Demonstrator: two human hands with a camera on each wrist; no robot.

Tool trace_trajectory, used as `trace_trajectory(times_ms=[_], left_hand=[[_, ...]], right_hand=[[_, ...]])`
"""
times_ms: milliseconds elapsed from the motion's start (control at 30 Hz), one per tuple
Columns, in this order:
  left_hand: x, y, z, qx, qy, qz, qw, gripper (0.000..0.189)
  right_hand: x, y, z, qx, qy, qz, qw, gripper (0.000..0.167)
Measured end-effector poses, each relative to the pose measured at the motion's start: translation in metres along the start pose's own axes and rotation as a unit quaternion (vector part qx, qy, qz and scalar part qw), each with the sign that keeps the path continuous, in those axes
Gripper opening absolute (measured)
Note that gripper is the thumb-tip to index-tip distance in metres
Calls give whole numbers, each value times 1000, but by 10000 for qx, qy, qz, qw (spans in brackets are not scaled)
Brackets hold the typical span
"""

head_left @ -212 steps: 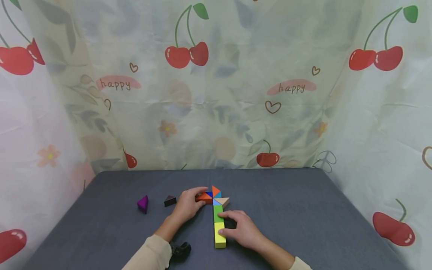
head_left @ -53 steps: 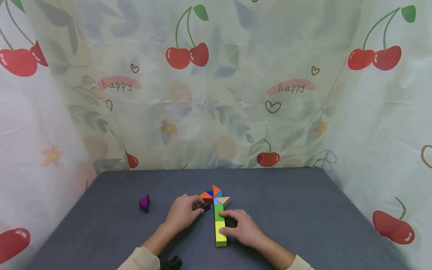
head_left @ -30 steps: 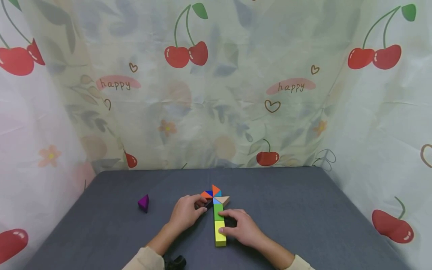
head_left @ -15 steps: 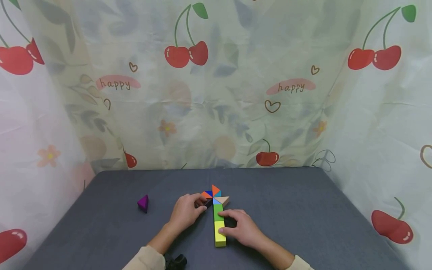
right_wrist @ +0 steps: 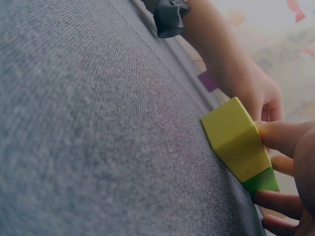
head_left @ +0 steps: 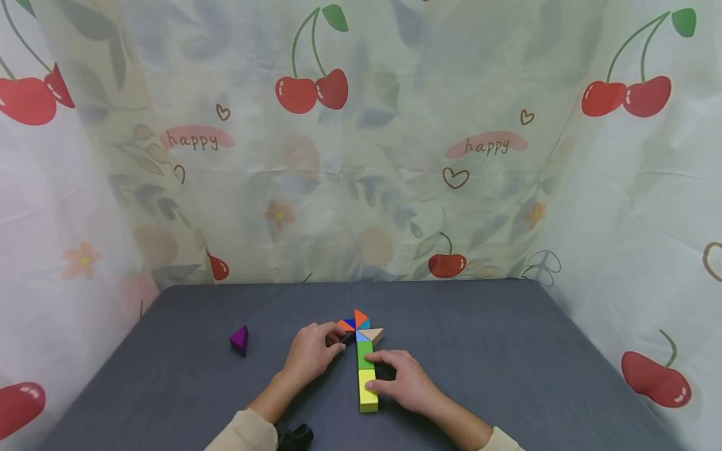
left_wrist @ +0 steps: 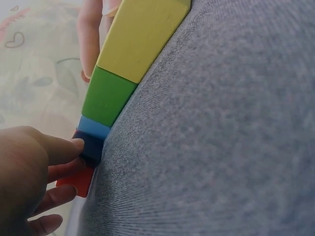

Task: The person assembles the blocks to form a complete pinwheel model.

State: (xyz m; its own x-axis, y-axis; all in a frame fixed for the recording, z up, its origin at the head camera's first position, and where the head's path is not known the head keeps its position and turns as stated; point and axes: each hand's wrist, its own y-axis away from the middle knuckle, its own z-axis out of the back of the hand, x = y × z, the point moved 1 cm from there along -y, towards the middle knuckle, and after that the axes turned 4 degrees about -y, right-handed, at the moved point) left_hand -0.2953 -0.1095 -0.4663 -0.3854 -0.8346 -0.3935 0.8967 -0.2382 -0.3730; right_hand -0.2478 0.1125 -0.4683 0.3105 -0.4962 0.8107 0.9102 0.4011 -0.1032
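My left hand point(head_left: 312, 352) pinches a black triangular block point(head_left: 350, 339) between thumb and fingers, right at the cluster's near left side. In the left wrist view my thumb lies on this dark block point(left_wrist: 90, 149), between a light blue block point(left_wrist: 94, 127) and a red-orange one point(left_wrist: 78, 181). The cluster fans out with an orange triangle point(head_left: 360, 319), a dark blue one point(head_left: 350, 323) and a tan one point(head_left: 373, 336). Below it, a green block point(head_left: 365, 356) and a yellow block point(head_left: 368, 398) run in line. My right hand point(head_left: 410, 383) touches both, forefinger on green, thumb on yellow.
A purple triangular block point(head_left: 239, 341) stands apart on the left of the grey cloth-covered table point(head_left: 479, 351). A black device point(head_left: 295, 437) is worn at the left wrist. A printed curtain point(head_left: 395, 156) encloses the table's back and sides.
The black block has been taken from the left of the table and brought against the cluster by my left hand, which let go of the orange block. My right hand has stayed put.
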Motion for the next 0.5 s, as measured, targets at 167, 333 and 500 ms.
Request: trace_trajectory(times_ms=[167, 333, 500], left_hand=[[1, 0, 0, 8, 16, 13, 10000, 18], [3, 1, 5, 73, 99, 75, 9999, 19], [8, 3, 20, -56, 135, 136, 9998, 17]], right_hand=[[0, 0, 0, 3, 2, 3, 10000, 45], [1, 0, 0, -21, 30, -7, 10000, 45], [1, 0, -1, -25, 86, -114, 9999, 45]])
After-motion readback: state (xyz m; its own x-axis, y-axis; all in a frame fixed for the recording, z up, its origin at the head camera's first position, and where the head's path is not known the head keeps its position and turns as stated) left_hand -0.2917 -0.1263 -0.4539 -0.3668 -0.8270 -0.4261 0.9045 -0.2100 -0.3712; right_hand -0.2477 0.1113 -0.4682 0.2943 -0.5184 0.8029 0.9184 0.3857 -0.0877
